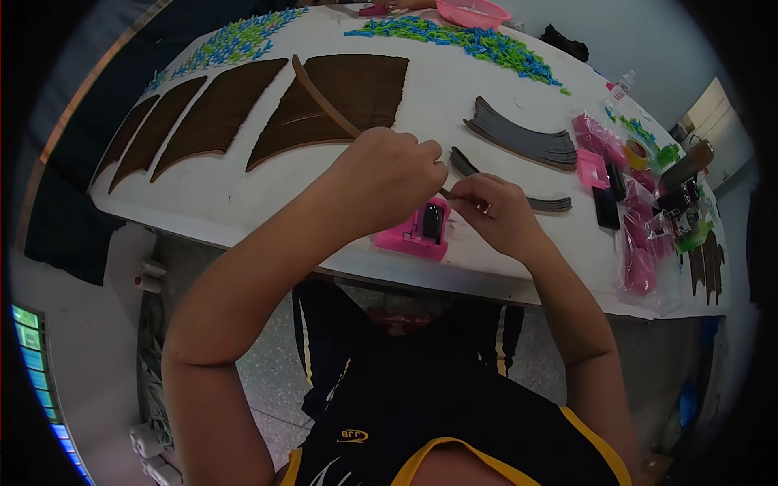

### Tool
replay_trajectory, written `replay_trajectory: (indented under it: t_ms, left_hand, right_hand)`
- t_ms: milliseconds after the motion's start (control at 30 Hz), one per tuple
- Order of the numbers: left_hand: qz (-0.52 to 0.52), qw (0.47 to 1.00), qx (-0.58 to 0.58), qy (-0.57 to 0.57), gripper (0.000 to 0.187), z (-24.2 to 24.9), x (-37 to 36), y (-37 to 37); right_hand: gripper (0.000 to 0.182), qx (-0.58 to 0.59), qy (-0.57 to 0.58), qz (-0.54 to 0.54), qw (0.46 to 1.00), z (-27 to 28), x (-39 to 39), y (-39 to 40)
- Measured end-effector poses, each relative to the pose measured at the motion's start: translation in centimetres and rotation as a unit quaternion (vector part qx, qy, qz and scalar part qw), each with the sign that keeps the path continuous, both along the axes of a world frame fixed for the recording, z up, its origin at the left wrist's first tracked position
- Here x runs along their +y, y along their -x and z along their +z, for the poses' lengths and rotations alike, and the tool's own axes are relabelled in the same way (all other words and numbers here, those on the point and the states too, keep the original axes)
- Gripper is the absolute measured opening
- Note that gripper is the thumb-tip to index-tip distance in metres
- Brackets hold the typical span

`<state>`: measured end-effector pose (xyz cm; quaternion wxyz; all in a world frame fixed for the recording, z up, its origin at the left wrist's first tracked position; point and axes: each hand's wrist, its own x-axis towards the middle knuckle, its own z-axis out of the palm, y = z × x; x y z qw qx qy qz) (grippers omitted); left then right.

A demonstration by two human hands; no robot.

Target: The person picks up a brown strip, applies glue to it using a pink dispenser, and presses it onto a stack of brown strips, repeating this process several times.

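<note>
My left hand is closed around a thin brown strip, whose long free end reaches up and away over the table. The strip's near end shows between my two hands. My right hand pinches that end with its fingertips. Just below my hands on the table sits a pink plastic holder with a black piece in it. Behind my hands lies a wide brown sheet of strips laid side by side. A few dark curved strips lie beside my right hand, partly hidden by it.
More brown sheets line the left. A stack of dark curved strips lies at right. Blue and green small pieces are spread behind, near a pink basket and another person's hand. Pink packages and tape crowd the right.
</note>
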<state>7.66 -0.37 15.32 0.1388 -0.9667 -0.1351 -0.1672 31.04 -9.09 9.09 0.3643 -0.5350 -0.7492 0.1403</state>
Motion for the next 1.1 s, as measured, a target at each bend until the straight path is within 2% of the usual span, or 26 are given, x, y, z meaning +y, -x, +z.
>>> replay_trajectory:
  t_ms: [67,167,500,667,1100]
  left_hand:
    - [-0.007,1.000,0.029,0.004,0.003,0.3,0.2,0.1]
    - [-0.025,0.999,0.042,0.004,0.001,0.5,0.2,-0.2]
    - [-0.039,0.997,0.069,-0.004,0.009,0.9,-0.1,-1.2]
    - [-0.024,0.993,0.107,-0.045,0.012,1.0,0.0,-1.4]
    - [-0.027,0.997,0.072,-0.012,0.011,0.3,0.1,-0.3]
  right_hand:
    - [0.011,0.028,0.027,0.041,0.998,-0.8,0.3,0.1]
    - [0.013,0.003,0.023,0.058,0.998,-1.2,0.6,0.4]
    - [0.013,0.003,0.044,0.061,0.997,-2.5,1.3,1.0]
    - [0.017,0.014,0.026,0.064,0.998,-3.2,1.7,1.1]
    - [0.019,0.024,0.001,0.062,0.998,-3.5,1.3,1.3]
